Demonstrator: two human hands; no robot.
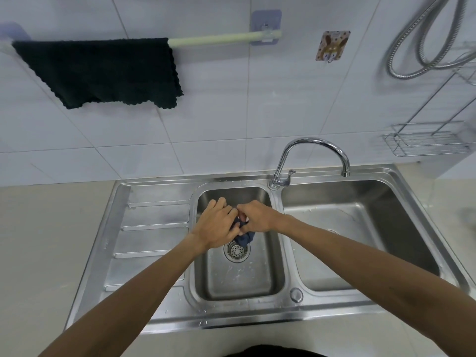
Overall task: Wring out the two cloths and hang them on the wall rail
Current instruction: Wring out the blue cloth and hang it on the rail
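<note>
A dark green cloth (103,70) hangs spread over the left part of the pale wall rail (221,38). Over the small middle basin of the steel sink (239,276), my left hand (216,228) and my right hand (257,219) both grip a bunched blue cloth (244,238). The hands press close together, and only a twisted tail of the cloth shows below them, above the drain strainer (237,250). Most of the blue cloth is hidden inside my fists.
A curved chrome faucet (309,155) stands behind the basins, its spout over the larger right basin (360,228). A ribbed draining board (154,228) lies to the left. A wire rack (425,140) and a shower hose (427,47) are on the right wall, and a small hook sticker (332,46) is beside them.
</note>
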